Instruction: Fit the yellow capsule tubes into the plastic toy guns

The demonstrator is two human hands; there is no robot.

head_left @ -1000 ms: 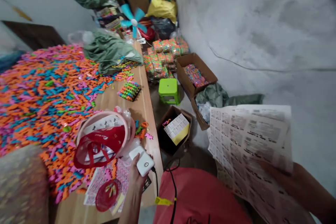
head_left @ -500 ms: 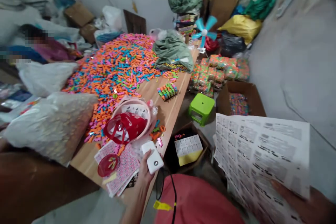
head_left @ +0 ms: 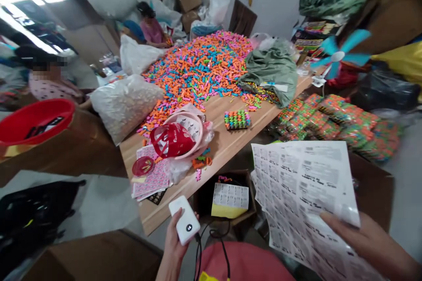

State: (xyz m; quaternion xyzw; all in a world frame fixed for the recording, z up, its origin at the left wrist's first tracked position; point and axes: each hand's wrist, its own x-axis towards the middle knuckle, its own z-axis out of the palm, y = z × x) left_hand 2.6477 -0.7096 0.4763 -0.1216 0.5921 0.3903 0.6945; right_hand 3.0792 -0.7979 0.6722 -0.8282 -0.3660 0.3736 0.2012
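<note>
Left hand (head_left: 174, 238) wraps white device (head_left: 183, 224), thumb on upper face, black cable (head_left: 198, 238) at lower end; in view, just off table's (head_left: 231, 140) near edge. Probably rigid, smooth, fairly dense, a bit slippery: hold across the narrow width, clear of the cable. Right hand (head_left: 367, 236) pinches printed sheets (head_left: 296, 184) near their right edge, thumb on top; fingers beneath hidden. Likely light, floppy, easily creased: grip flat, keep the fanned layers together.

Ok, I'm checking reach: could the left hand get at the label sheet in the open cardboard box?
Probably not as it is: the left hand grips a white device. Otherwise the label sheet looks uncovered and the cardboard box open.
</note>
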